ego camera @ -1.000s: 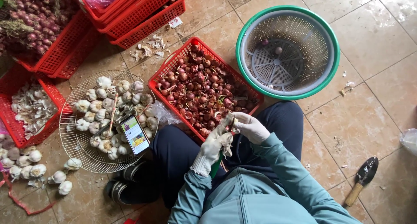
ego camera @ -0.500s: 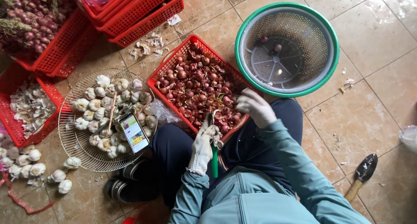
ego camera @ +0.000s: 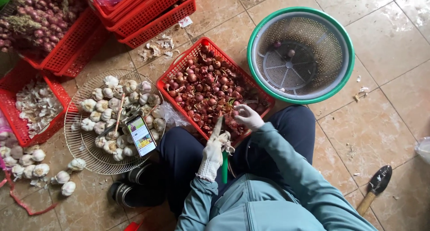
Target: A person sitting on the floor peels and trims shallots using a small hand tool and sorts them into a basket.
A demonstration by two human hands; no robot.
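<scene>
Over the red basket [ego camera: 177, 76] of shallots [ego camera: 204, 90], the right hand [ego camera: 247, 117] picked one (peeling underway, apparently); the left hand [ego camera: 216, 149] gripped a green-handled knife [ego camera: 223, 164].

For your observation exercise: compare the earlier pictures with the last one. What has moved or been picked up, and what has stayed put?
The right hand has left the left hand and reached forward into the red basket of shallots. The left hand still holds the green-handled knife. The garlic rack, phone and green colander have not moved.
</scene>
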